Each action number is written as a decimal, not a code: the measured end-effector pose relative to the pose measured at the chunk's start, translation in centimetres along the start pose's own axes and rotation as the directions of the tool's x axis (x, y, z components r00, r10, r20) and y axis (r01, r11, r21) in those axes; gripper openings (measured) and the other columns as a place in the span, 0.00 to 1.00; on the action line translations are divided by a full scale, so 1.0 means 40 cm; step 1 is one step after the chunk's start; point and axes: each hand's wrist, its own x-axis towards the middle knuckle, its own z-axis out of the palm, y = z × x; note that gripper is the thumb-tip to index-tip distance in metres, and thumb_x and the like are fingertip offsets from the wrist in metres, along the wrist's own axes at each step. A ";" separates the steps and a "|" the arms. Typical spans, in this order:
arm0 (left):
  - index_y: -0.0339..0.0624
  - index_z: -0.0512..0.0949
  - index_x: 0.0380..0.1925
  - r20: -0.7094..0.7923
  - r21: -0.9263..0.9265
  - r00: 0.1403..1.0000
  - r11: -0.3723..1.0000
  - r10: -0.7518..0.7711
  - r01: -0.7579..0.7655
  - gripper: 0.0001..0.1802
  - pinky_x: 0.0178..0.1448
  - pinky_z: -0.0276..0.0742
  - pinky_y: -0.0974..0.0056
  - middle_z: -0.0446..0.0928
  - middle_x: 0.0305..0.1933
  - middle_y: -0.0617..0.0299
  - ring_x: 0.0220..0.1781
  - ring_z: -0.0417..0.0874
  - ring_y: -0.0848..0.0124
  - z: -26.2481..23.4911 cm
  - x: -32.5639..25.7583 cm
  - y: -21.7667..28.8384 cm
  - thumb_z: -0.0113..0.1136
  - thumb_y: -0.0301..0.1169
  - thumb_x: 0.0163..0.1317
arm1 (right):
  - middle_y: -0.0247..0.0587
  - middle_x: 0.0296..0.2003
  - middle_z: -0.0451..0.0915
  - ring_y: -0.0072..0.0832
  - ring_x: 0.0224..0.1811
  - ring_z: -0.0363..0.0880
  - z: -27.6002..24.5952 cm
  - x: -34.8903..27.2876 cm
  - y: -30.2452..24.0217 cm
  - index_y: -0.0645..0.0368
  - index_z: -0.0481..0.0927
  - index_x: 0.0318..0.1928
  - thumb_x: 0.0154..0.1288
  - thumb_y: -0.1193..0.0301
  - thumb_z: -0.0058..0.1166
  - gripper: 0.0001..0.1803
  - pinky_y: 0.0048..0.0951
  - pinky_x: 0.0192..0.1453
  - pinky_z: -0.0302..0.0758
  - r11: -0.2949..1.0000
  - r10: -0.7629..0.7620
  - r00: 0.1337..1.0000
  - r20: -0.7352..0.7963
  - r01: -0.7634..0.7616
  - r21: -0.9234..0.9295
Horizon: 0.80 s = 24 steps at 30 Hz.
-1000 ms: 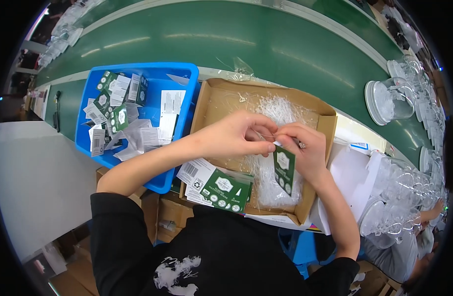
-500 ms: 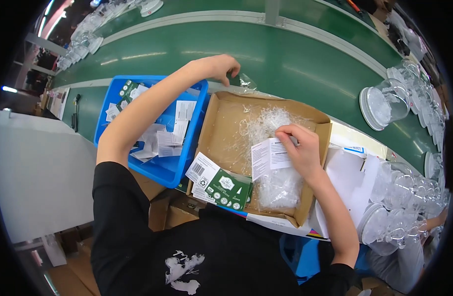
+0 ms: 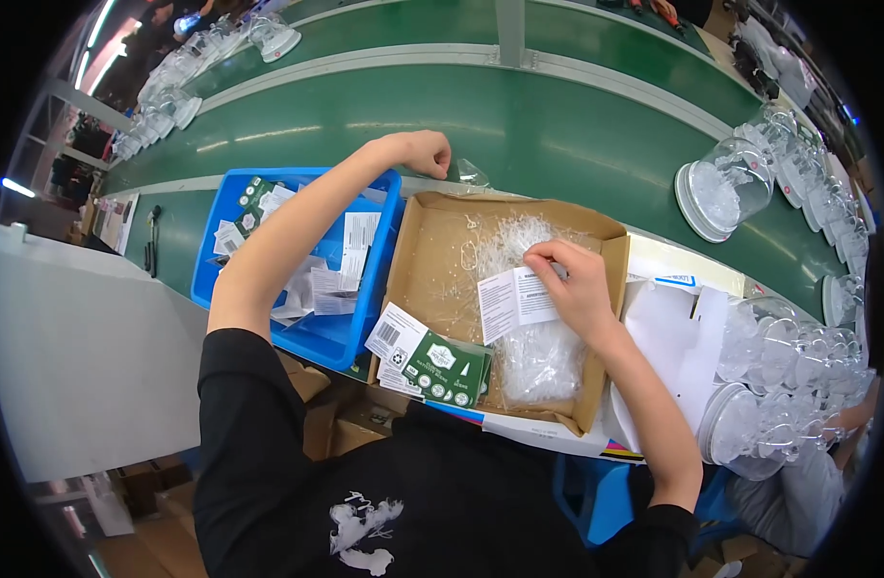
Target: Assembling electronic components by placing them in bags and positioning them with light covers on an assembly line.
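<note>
My right hand [image 3: 575, 289] pinches a folded white card with fine print [image 3: 517, 301] by its upper right corner, above the open cardboard box [image 3: 423, 255]. Beneath the card lie a clear bag of white shreds [image 3: 543, 366] and loose clear strands [image 3: 521, 231]. My left hand [image 3: 426, 154] is past the box's far left corner, by the green belt. Its fingers are curled closed, and whatever is in them is hidden. Just right of it rests a small crumpled clear plastic piece [image 3: 473, 173]. Green and white printed cards [image 3: 445, 369] overlap the box's near left corner.
Left of the box stands a blue bin [image 3: 341, 337] with loose cards. Clear domes on white bases [image 3: 712, 193] stand at the right, on the green conveyor belt [image 3: 596, 135]. White paper [image 3: 659, 337] lies right of the box; another person's arm [image 3: 851, 419] shows beyond.
My left hand has come slightly down and left, its fingers now curled in. My right hand still holds the card over the box. The whole view has shifted a little.
</note>
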 end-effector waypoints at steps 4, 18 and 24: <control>0.35 0.82 0.29 -0.017 0.040 1.000 0.999 0.025 -0.024 0.11 0.39 0.77 0.61 0.82 0.28 0.54 0.33 0.82 0.63 0.002 -0.002 0.011 0.63 0.33 0.53 | 0.42 0.29 0.81 0.30 0.30 0.79 0.000 -0.006 0.008 0.64 0.81 0.35 0.63 0.74 0.58 0.05 0.26 0.34 0.73 1.000 0.005 1.000 -0.029 -0.004 0.019; 0.39 0.83 0.31 0.089 -0.101 0.995 0.994 0.052 -0.043 0.11 0.34 0.74 0.67 0.80 0.25 0.64 0.28 0.78 0.75 -0.001 0.022 0.052 0.66 0.35 0.52 | 0.44 0.30 0.81 0.36 0.31 0.80 -0.002 0.001 -0.003 0.64 0.81 0.35 0.62 0.73 0.60 0.06 0.30 0.35 0.74 1.000 0.012 1.000 0.008 -0.012 0.014; 0.38 0.82 0.31 0.156 -0.071 0.988 0.997 -0.013 0.024 0.10 0.37 0.74 0.65 0.81 0.28 0.62 0.31 0.78 0.72 -0.009 0.020 0.069 0.63 0.35 0.56 | 0.43 0.31 0.81 0.36 0.31 0.80 0.000 -0.004 0.004 0.63 0.81 0.36 0.61 0.73 0.60 0.06 0.30 0.35 0.74 1.000 0.006 1.000 -0.011 -0.005 0.025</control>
